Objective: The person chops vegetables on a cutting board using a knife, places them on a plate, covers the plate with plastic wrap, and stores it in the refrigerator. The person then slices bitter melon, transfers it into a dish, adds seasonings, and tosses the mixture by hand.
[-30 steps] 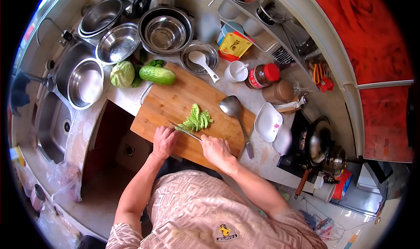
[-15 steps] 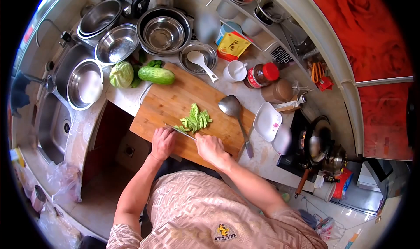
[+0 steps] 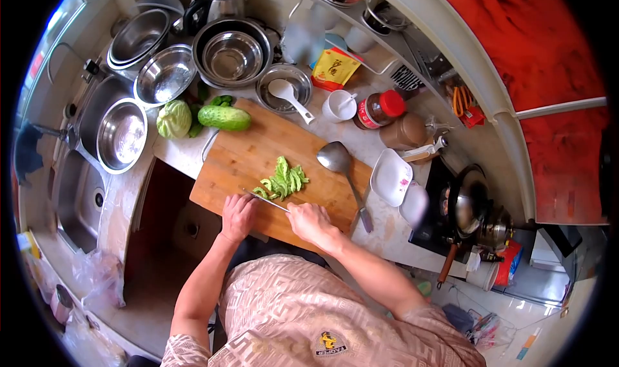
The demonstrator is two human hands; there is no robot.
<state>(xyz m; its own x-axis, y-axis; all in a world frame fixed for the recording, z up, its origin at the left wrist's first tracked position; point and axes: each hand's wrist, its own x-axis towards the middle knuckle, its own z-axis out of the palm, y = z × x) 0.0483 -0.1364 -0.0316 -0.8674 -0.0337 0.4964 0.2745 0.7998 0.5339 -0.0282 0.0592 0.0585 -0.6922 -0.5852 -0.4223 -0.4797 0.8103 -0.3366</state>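
Observation:
My right hand [image 3: 311, 222] grips the handle of a knife [image 3: 269, 201] over the near part of the wooden cutting board [image 3: 245, 151]. The blade points left, its tip close to my left hand [image 3: 238, 215]. That hand is closed, fingers bent down at the board's near edge; what lies beneath them is hidden. Just beyond the blade sits a small heap of cut green leafy strips [image 3: 287, 178]. A metal spatula [image 3: 334, 157] rests on the board's right side. At the far left corner, a cucumber [image 3: 224, 118] lies beside a round pale-green cabbage [image 3: 175, 119].
Steel bowls [image 3: 233, 56] crowd the back left, near the sink [image 3: 77, 199]. A steel dish with a white ladle [image 3: 282, 89], a white cup [image 3: 339, 106] and a red-lidded jar [image 3: 380, 110] stand behind the board. White dishes [image 3: 391, 177] and a wok [image 3: 469, 199] are at right.
The leafy strips nearest the blade lie more spread out, with separate pieces showing beside it. Both hands keep nearly the same place. The whole view has shifted slightly.

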